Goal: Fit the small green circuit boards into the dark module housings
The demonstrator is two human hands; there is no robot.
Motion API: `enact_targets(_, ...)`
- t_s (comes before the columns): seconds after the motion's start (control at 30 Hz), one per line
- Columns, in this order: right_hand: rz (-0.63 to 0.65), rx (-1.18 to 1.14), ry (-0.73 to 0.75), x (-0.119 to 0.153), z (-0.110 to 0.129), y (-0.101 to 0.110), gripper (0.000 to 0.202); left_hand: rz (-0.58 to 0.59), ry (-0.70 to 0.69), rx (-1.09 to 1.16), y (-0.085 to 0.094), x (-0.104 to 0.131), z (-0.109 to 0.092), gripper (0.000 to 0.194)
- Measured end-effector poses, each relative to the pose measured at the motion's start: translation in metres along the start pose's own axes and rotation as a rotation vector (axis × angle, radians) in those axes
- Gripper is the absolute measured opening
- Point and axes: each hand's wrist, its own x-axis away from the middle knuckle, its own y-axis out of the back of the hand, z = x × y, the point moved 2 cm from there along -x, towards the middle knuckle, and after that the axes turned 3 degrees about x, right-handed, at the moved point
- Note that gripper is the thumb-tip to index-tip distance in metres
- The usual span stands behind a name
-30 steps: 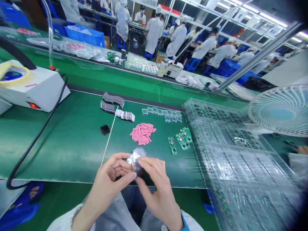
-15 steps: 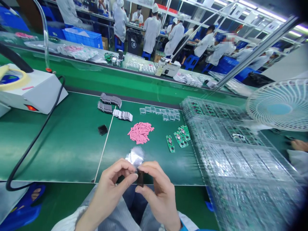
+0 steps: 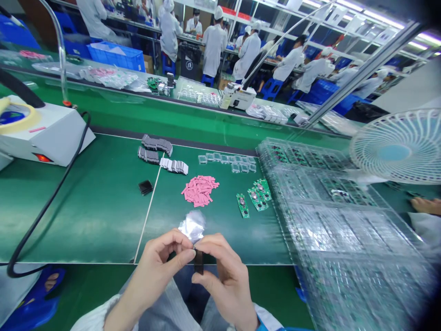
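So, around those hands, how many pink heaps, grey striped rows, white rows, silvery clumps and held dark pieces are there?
Pink heap: 1
Grey striped rows: 2
White row: 1
Silvery clump: 1
Held dark piece: 1
Total: 6

Green worktop, heaped pink strips, circuit boards, clear square pieces, lined-up thin tiles, dark squares, silvery film

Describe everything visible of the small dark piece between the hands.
The small dark piece looks brownish-black, flat and rectangular, longer than wide; material unclear. The right hand holds it, forefinger at its upper end, thumb at its lower; fingertips of the left hand are at its top. In view, it crosses the near edge of the green table.
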Motion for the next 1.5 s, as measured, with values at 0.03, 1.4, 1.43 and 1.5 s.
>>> enact_targets(0.03, 0.012, -0.002, 0.006, 0.0, 0.001, 0.0, 0.028, 0.02, 0.024, 0.011, 0.001, -0.001, 0.0, 0.015)
enact_targets(1.4, -0.296, 0.219, -0.105, -0.007, -0.038, 0.017, 0.029, 0.091, -0.845, -0.836, 0.009, -0.04, 0.014, 0.035)
enact_targets(1.43, -0.296, 0.224, -0.107, -0.007, -0.038, 0.016, 0.029, 0.094, -0.858, -0.832, 0.011, -0.04, 0.016, 0.036)
enact_targets(1.5, -0.298, 0.227, -0.112, -0.007, -0.037, 0.016, 0.03, 0.087, -0.875, -0.831, 0.013, -0.041, 0.02, 0.037)
